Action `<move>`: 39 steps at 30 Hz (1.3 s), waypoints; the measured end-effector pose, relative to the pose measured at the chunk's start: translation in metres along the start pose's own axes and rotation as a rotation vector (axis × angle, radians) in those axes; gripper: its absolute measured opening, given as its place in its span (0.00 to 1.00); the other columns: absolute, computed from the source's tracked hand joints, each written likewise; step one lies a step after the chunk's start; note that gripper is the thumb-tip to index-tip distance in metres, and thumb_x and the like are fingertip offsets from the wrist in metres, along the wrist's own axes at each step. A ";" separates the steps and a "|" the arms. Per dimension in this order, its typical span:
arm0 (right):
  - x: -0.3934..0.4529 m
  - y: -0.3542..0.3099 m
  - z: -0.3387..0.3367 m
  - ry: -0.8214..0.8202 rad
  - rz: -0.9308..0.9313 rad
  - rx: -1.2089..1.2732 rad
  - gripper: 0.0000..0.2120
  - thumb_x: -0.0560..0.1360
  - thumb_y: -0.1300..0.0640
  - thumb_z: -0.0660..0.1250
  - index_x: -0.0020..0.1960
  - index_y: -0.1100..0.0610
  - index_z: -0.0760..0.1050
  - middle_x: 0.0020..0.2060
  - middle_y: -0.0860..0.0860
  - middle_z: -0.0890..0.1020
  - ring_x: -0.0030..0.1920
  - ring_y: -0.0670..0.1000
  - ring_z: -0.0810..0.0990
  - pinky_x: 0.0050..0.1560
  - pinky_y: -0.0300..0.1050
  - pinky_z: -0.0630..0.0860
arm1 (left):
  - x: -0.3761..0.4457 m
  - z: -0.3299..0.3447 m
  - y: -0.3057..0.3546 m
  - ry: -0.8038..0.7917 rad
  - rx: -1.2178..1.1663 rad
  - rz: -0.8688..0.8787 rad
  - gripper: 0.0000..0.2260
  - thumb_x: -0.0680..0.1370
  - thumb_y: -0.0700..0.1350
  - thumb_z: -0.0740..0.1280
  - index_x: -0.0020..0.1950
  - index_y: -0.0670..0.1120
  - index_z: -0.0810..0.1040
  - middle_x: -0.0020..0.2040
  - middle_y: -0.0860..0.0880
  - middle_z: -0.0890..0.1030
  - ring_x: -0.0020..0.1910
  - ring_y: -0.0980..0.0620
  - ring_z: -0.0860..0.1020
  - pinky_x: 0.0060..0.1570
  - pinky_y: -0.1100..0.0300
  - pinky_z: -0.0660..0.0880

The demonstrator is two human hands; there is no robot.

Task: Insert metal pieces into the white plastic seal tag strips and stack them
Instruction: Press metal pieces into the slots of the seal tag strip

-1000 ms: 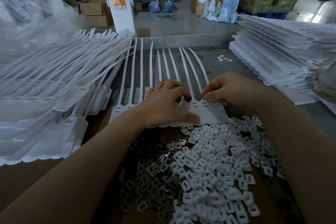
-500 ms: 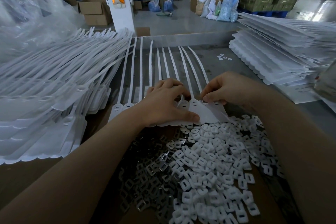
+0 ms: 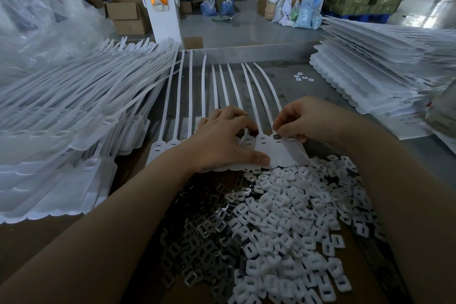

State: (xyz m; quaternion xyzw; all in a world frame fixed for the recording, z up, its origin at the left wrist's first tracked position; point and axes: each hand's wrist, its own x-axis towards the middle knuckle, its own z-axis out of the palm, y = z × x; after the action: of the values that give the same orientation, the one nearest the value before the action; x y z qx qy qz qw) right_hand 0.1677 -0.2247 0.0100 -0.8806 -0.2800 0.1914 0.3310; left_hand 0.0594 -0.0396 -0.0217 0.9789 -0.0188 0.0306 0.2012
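**Metal piece held at the tag heads**

A joined sheet of white seal tags point(image 3: 276, 153) lies on the grey table point(image 3: 296, 91), its thin tails fanning away toward the far edge and its flat scalloped heads nearest the person. The left hand point(image 3: 222, 140) lies over the heads with fingers curled down and the thumb pressing flat on the scalloped edge. The right hand point(image 3: 303, 118) pinches a small dark metal piece point(image 3: 276, 136) right at the slot of one head.

In front of the heads, a brown cardboard tray point(image 3: 37, 242) holds two loose heaps: dark metal pieces point(image 3: 197, 242) on the left, white plastic caps point(image 3: 296, 217) on the right, touching where they meet. Stacks of tag sheets point(image 3: 74, 116) stand left, and more sheets point(image 3: 382, 69) right.
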 end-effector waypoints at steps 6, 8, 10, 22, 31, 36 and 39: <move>0.000 -0.001 0.000 -0.006 -0.010 -0.012 0.07 0.72 0.63 0.73 0.43 0.52 0.80 0.36 0.49 0.84 0.29 0.40 0.78 0.30 0.33 0.73 | 0.000 -0.001 0.001 -0.002 0.008 -0.002 0.32 0.66 0.72 0.68 0.66 0.60 0.72 0.71 0.58 0.63 0.71 0.55 0.57 0.63 0.56 0.53; 0.000 -0.001 0.001 -0.015 -0.014 -0.026 0.06 0.72 0.62 0.74 0.43 0.52 0.80 0.36 0.49 0.84 0.29 0.40 0.77 0.30 0.33 0.73 | 0.000 -0.001 0.000 -0.005 0.008 -0.003 0.32 0.65 0.72 0.68 0.66 0.60 0.72 0.71 0.58 0.63 0.71 0.55 0.57 0.63 0.56 0.53; 0.001 -0.001 -0.001 -0.008 -0.012 -0.029 0.06 0.72 0.62 0.73 0.44 0.52 0.81 0.36 0.48 0.84 0.28 0.39 0.77 0.30 0.33 0.73 | 0.000 -0.001 0.000 -0.005 0.006 -0.003 0.32 0.65 0.72 0.68 0.66 0.61 0.72 0.71 0.58 0.63 0.71 0.55 0.57 0.63 0.56 0.53; -0.012 -0.019 0.007 -0.077 -0.217 -0.039 0.05 0.71 0.58 0.76 0.42 0.48 0.83 0.37 0.43 0.84 0.39 0.40 0.82 0.38 0.32 0.75 | 0.000 -0.002 0.002 0.001 0.026 0.000 0.32 0.66 0.73 0.67 0.66 0.60 0.72 0.72 0.57 0.63 0.72 0.54 0.57 0.66 0.55 0.54; -0.043 -0.064 0.021 -0.459 -0.526 -0.116 0.04 0.73 0.54 0.74 0.46 0.46 0.84 0.38 0.36 0.84 0.38 0.34 0.80 0.41 0.25 0.72 | -0.002 -0.023 -0.008 -0.143 -0.490 -0.042 0.13 0.79 0.42 0.66 0.57 0.58 0.80 0.61 0.61 0.74 0.62 0.58 0.73 0.65 0.51 0.71; -0.046 -0.082 0.059 -0.554 -0.633 -0.309 0.10 0.73 0.53 0.74 0.54 0.49 0.83 0.33 0.32 0.78 0.40 0.33 0.79 0.43 0.28 0.73 | 0.013 -0.013 -0.019 -0.106 -0.207 0.141 0.14 0.79 0.40 0.67 0.58 0.58 0.79 0.56 0.65 0.71 0.58 0.72 0.65 0.59 0.72 0.66; -0.046 -0.082 0.065 -0.536 -0.663 -0.309 0.07 0.73 0.55 0.74 0.52 0.50 0.84 0.36 0.35 0.79 0.42 0.35 0.79 0.47 0.32 0.74 | 0.017 -0.008 -0.024 -0.073 -0.205 0.146 0.17 0.78 0.44 0.69 0.53 0.69 0.75 0.53 0.72 0.68 0.55 0.81 0.61 0.52 0.73 0.61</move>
State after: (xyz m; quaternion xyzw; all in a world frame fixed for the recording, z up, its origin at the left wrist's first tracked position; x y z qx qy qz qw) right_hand 0.0680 -0.1712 0.0276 -0.7018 -0.6480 0.2521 0.1551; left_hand 0.0774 -0.0146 -0.0229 0.9497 -0.1000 0.0077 0.2967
